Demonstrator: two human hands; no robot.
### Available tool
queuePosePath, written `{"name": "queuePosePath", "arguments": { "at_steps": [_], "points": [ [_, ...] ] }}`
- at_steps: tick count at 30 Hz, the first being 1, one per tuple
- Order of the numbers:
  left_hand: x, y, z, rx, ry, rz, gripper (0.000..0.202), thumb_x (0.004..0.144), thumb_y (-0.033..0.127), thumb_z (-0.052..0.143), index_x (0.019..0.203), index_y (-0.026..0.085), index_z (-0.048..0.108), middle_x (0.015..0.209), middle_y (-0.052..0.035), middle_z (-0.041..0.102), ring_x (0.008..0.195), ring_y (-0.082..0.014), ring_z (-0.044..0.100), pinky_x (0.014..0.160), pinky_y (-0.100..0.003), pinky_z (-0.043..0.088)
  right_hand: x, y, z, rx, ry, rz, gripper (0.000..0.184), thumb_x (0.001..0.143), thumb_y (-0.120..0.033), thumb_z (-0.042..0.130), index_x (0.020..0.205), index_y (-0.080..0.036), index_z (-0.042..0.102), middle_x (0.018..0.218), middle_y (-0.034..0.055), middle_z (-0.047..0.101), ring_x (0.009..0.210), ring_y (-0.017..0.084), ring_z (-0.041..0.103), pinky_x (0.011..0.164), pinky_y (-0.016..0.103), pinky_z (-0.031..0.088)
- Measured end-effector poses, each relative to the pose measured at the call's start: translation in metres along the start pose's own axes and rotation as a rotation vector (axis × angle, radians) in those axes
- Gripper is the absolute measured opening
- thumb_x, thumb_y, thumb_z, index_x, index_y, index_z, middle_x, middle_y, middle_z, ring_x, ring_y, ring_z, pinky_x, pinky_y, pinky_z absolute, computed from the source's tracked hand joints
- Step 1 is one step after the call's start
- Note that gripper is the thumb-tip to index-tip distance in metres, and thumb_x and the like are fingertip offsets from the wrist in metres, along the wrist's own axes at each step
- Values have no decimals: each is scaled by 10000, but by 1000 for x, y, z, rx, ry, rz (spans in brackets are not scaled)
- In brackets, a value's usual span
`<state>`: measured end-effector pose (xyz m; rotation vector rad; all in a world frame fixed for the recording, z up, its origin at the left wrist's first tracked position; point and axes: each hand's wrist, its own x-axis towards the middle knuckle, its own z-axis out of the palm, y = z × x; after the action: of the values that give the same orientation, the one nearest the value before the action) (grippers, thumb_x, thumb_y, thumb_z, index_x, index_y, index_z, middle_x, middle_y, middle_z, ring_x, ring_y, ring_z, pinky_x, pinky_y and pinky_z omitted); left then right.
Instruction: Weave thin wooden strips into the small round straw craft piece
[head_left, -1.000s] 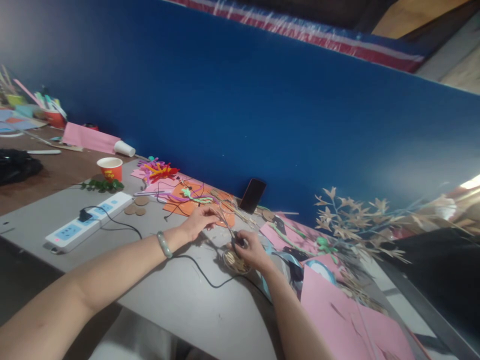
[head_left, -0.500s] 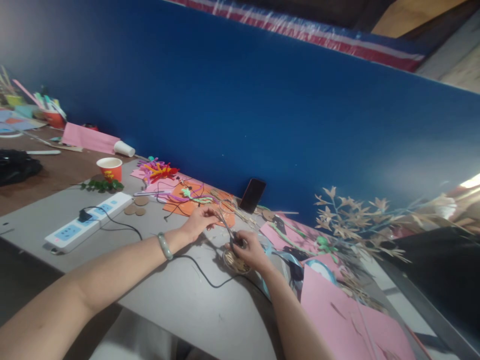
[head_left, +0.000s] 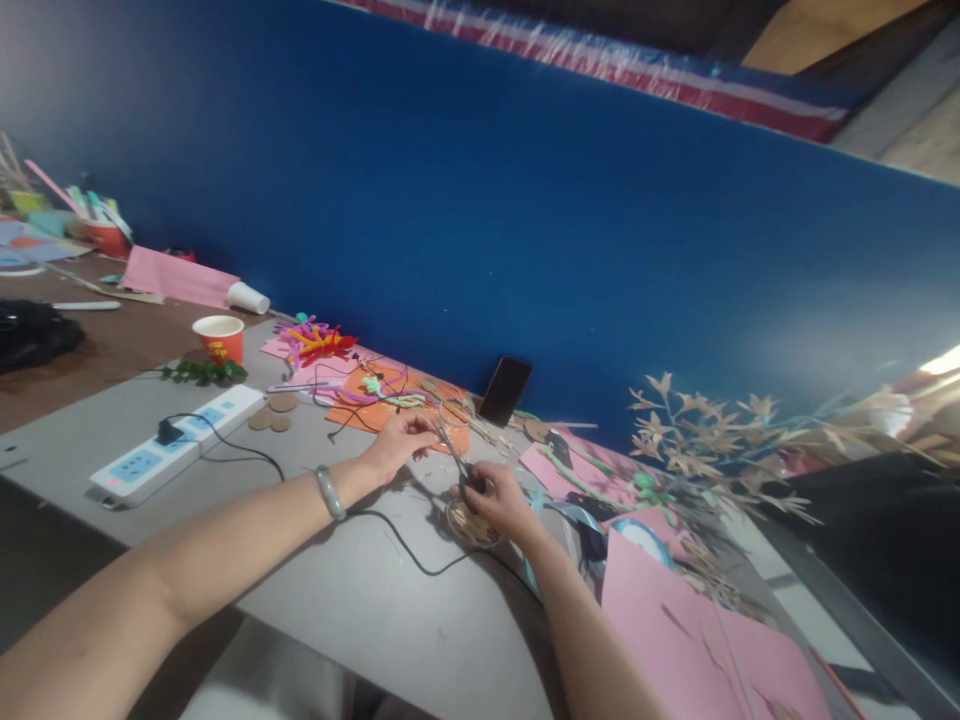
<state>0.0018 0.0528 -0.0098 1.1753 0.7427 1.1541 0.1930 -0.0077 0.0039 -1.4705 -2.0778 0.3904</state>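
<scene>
My right hand [head_left: 501, 498] is closed around the dark handles of a pair of scissors [head_left: 453, 451], whose blades point up and left. At the blade tips, my left hand [head_left: 401, 445] pinches with thumb and fingers; whatever lies between them is too small to make out. A green bangle [head_left: 329, 493] circles my left wrist. Beneath my right hand stands a round container [head_left: 471, 528] with pale pieces in it, partly hidden by that hand. Small scraps lie on the grey table [head_left: 360, 600] under the blades.
A white power strip [head_left: 180, 445], several wooden discs [head_left: 283, 402] and a red paper cup [head_left: 219, 340] are on the left. A phone [head_left: 505, 390] leans against the blue partition [head_left: 450, 200]. Pink paper [head_left: 697, 640] and dried stems [head_left: 697, 440] lie right. A black cable [head_left: 420, 566] crosses the table.
</scene>
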Motion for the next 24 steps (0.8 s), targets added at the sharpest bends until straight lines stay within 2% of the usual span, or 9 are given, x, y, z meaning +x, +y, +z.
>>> {"name": "queuePosePath", "arguments": {
  "at_steps": [7, 17, 21, 24],
  "points": [
    [1, 0, -1, -22, -12, -25, 258, 610, 326, 727, 672, 146, 554, 537, 35, 525, 459, -65, 461, 453, -199, 348, 1, 3, 0, 36, 7, 48, 398, 718, -399, 590, 484, -205, 333, 486, -55, 322, 512, 104, 298, 506, 239, 247],
    [1, 2, -2, 38, -6, -96, 257, 691, 386, 631, 704, 130, 619, 651, -39, 603, 486, -78, 489, 440, -203, 327, 2, 10, -1, 146, 176, 151, 407, 737, -464, 603, 525, -201, 376, 521, -49, 350, 534, 109, 340, 515, 236, 280],
    [3, -2, -6, 218, -42, -67, 263, 740, 354, 508, 638, 135, 613, 517, -7, 524, 444, -82, 451, 439, -205, 310, 4, 11, -1, 168, 250, 185, 402, 731, -466, 597, 512, -199, 391, 508, -47, 374, 527, 108, 354, 519, 236, 296],
    [5, -3, -13, 484, -93, 46, 292, 757, 299, 426, 555, 141, 564, 516, -8, 528, 474, -92, 463, 482, -212, 329, 5, 16, 0, 183, 320, 233, 420, 742, -490, 578, 502, -196, 396, 492, -49, 370, 520, 106, 354, 514, 236, 291]
  ]
}}
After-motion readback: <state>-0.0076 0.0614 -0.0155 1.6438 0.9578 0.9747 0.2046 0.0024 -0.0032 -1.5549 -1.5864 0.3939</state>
